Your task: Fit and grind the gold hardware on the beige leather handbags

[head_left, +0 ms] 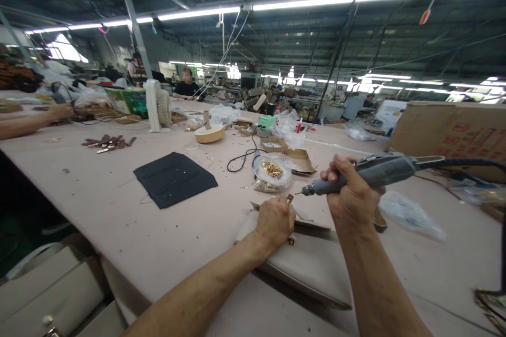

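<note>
My right hand [353,195] is wrapped round a grey electric screwdriver [379,171], whose thin bit points left. Just left of the bit, my left hand [275,222] pinches a small brown strap piece with metal on it [290,198]. That hand rests over a beige leather bag [312,268] lying on the table, with a small gold fitting [291,240] beside the fingers. The bit and the strap piece are close but look apart. Beyond my left hand sits a clear plastic bag of gold metal parts [272,171].
A dark flat panel [176,179], brown strap pieces [108,142], a tape roll [209,133] and a white fan [157,105] lie to the left. Small cardboard trays [299,160] are behind. A large carton [450,134] stands right. Another person's arm [35,120] reaches in at far left.
</note>
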Demonstrator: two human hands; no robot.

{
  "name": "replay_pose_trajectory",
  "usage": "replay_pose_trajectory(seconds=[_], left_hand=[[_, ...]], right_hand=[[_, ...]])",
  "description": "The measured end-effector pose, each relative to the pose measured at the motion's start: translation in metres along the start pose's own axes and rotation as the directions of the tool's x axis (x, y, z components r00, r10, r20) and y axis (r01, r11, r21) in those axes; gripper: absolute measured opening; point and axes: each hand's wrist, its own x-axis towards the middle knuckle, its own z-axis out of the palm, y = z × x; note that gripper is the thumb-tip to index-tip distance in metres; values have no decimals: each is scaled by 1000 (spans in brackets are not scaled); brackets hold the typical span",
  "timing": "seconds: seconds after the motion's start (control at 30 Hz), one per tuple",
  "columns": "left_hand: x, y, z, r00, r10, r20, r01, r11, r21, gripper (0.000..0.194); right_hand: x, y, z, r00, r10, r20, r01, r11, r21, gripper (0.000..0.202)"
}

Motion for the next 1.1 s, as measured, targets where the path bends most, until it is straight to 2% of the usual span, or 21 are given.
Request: replay_pose_trajectory(seconds=[0.3,0.37,0.43,0.5,0.57,0.6,0.67,0.8,0.97,1.1], left_hand=[[-3,-1,0,1000,16,-27,-17,998,-65,17],[-3,-3,-1,998,-2,-69,-7,991,-136,15],[-2,-5,-3,996,-54,-73,31,955,-295,18],[2,-8,-5,989,-138,44,141,839,-526,25],[6,-11,-6,952,-194,235,304,639,-706,26],[8,-12,-6,928,-205,312,373,539,-755,25],[10,-13,-5,898,-214,384,439,401,-804,23],[12,-14,-1,895,-216,390,440,293,-849,22],[14,-12,0,855,-234,463,505,170,-846,29],[16,-10,-4,838,-230,495,524,83,-848,24]], right_hand=[[2,2,-2,1000,20,-10,-20,1000,-2,38],[1,2,-2,1000,19,-9,-19,1000,-4,37],[1,2,-1,1000,11,-11,-11,1000,-7,37],[1,1,-1,1000,10,-12,-10,1000,-4,36],[2,0,-1,1000,14,-13,-14,1000,1,37],[2,-1,-2,1000,17,-14,-17,1000,0,37],[4,-1,-3,1000,20,-18,-20,1000,0,38],[8,-2,-6,999,17,-31,-17,1000,-4,36],[10,-5,-7,997,66,-50,-65,998,11,36],[11,-8,-7,991,128,-50,-126,991,39,40]])
